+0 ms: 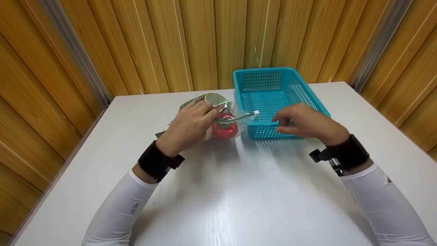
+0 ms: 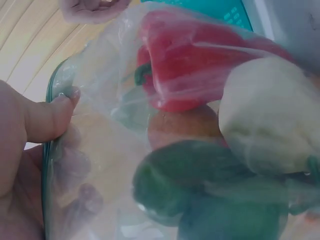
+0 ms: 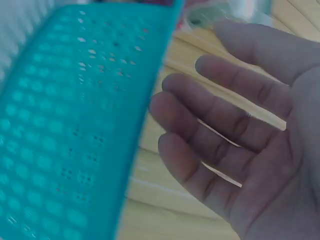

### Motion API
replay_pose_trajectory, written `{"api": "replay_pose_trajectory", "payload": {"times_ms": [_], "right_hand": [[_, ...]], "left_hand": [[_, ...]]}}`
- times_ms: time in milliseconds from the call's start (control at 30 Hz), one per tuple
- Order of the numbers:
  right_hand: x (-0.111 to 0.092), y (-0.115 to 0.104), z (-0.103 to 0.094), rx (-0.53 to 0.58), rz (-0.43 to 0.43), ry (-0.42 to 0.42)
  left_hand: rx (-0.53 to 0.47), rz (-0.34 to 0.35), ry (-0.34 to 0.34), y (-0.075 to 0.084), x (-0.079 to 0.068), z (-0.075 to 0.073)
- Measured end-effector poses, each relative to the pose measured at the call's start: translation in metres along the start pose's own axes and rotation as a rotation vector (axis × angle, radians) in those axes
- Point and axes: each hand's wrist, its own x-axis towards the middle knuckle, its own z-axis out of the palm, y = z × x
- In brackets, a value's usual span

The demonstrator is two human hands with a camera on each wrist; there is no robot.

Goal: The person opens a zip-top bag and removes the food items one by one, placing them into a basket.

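Note:
A clear zip bag point(image 1: 218, 99) with a green seam stands at the back of the table, a white slider point(image 1: 256, 112) at its right end. My left hand point(image 1: 189, 124) grips its top edge, thumb on one face and fingers behind, in the left wrist view. Through the plastic show a red bell pepper point(image 2: 190, 55), a whitish round vegetable point(image 2: 265, 115), dark green pieces point(image 2: 180, 175) and something brownish point(image 2: 182, 125). My right hand point(image 1: 304, 121) hovers by the basket's front right, fingers loosely bent and holding nothing in the right wrist view point(image 3: 240, 125).
A teal perforated basket point(image 1: 264, 132) sits at the back, just right of the bag, whose slider end reaches in front of its rim. The white table point(image 1: 218, 205) extends toward me. Wood-patterned panels point(image 1: 201, 41) rise behind and on both sides.

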Motion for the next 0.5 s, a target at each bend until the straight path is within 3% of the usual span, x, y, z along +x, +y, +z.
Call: {"api": "replay_pose_trajectory", "payload": {"times_ms": [233,367,500], "right_hand": [[0.001,0.002,0.008,-0.022,0.015,0.047],[-0.001,0.003,0.003,-0.016,0.029,0.021],[-0.006,0.004,-0.01,-0.025,0.099,-0.027]], "left_hand": [[-0.006,0.024,0.004,0.0,0.001,-0.006],[-0.013,0.03,0.003,0.0,0.0,-0.009],[-0.028,0.041,0.013,-0.001,-0.002,-0.012]]}}
